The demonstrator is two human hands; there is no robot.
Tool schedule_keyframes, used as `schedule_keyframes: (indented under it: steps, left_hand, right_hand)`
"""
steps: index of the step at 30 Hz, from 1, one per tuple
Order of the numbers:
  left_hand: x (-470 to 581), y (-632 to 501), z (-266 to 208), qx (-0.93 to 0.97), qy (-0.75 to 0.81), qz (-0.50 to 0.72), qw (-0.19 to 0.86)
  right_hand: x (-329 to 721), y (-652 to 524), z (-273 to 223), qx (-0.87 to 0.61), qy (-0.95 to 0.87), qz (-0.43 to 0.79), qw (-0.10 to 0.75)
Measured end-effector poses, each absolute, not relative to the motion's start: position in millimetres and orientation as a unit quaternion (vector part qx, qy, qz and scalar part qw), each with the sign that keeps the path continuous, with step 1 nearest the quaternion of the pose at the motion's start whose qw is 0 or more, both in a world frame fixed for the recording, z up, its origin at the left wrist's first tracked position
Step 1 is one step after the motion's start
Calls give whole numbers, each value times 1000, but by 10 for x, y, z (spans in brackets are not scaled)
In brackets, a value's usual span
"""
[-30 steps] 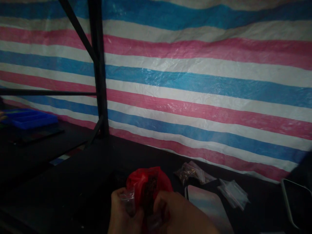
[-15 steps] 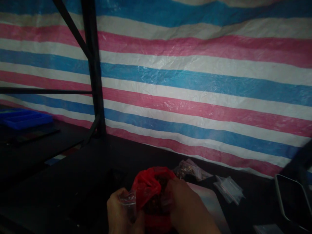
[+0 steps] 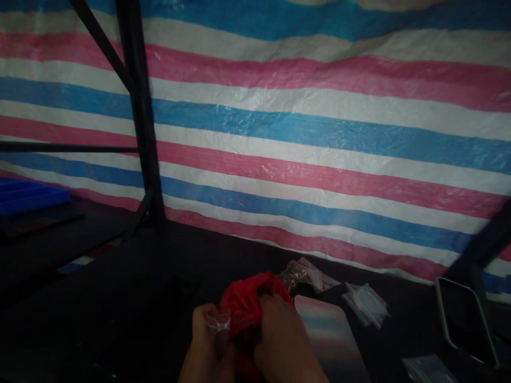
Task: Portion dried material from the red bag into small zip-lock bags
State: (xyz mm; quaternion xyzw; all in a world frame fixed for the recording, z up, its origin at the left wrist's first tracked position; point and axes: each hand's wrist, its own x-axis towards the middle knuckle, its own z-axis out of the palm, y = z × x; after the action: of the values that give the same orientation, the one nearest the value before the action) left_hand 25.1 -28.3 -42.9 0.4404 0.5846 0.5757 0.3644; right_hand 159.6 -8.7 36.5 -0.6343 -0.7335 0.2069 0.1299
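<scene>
My left hand [image 3: 207,343] is closed around a small clear plastic bag [image 3: 219,320], its thumb and fingers pinching it upright. Right beside it stands a crumpled red plastic bag [image 3: 243,298] with its mouth open and dark contents inside, too dim to make out. My right hand [image 3: 281,338] reaches into the red bag from the right. Its fingertips are hidden in there, so what they hold, if anything, does not show.
Behind the red bag lie clear bags filled with small brownish pieces [image 3: 297,275]. A shiny silver flat plate [image 3: 329,330] is right of my hands, then flat clear bags [image 3: 367,303], more clear bags [image 3: 429,368] and a phone-like device [image 3: 465,319]. Blue tray [image 3: 32,198] far left; black post [image 3: 139,106].
My right hand has gone deeper into the red bag and leftward. My left hand with the clear bag is now closer to it. The view has shifted slightly right.
</scene>
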Motion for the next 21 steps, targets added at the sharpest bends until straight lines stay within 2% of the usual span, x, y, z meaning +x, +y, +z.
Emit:
schedule_keyframes:
  steps: [4, 10, 15, 19, 21]
  left_hand:
    - [150, -175, -339, 368, 571, 608, 412]
    - [106, -76, -185, 303, 573, 657, 385]
    - [-22, 12, -341, 393, 558, 643, 348]
    - [-158, 79, -608, 480, 562, 624, 255]
    - [-201, 106, -726, 522, 539, 613, 246]
  right_hand:
    - [1602, -45, 207, -596, -742, 226, 209]
    - [1622, 18, 43, -580, -683, 302, 324]
    - [1635, 113, 19, -514, -643, 421, 381]
    - [1735, 176, 62, -488, -652, 421, 399]
    - [1750, 184, 111, -469, -651, 428, 416]
